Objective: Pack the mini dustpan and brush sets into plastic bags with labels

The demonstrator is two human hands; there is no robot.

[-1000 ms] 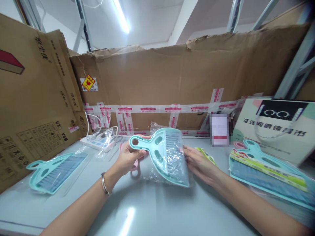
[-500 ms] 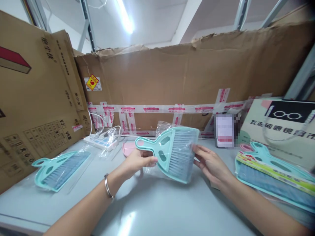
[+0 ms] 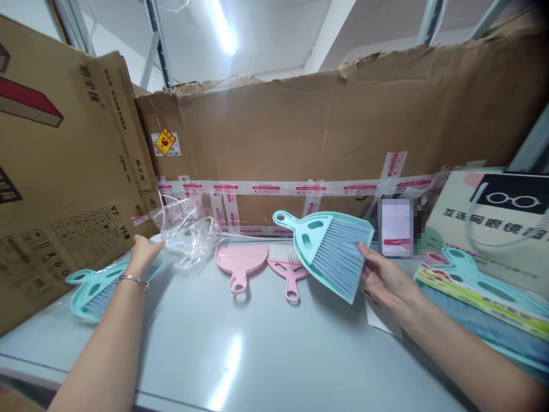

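Note:
A turquoise dustpan (image 3: 302, 233) with its matching blue-bristled brush (image 3: 343, 246) nested inside is raised above the table, out of its bag. My right hand (image 3: 381, 277) is closed on its right edge. Below that hand shows a white card (image 3: 384, 317); whether it is held or lying down I cannot tell. At the far left, my left hand (image 3: 144, 254) has its thumb stretched out, with the other fingers mostly hidden. It is beside a crumpled clear plastic bag (image 3: 189, 243) and over a second turquoise dustpan-and-brush set (image 3: 92, 292), still bagged.
A pink dustpan (image 3: 242, 260) and pink brush (image 3: 289, 272) lie mid-table. More packaged turquoise sets (image 3: 484, 303) are at right, before a paper bag (image 3: 493, 223). A phone (image 3: 397, 229) stands against the back. Cardboard (image 3: 278, 131) walls the rear and left.
My left hand has let go of the turquoise set and moved left. The plastic wrap is off the set, and a crumpled bag now lies over the power strip. Pink pieces are uncovered.

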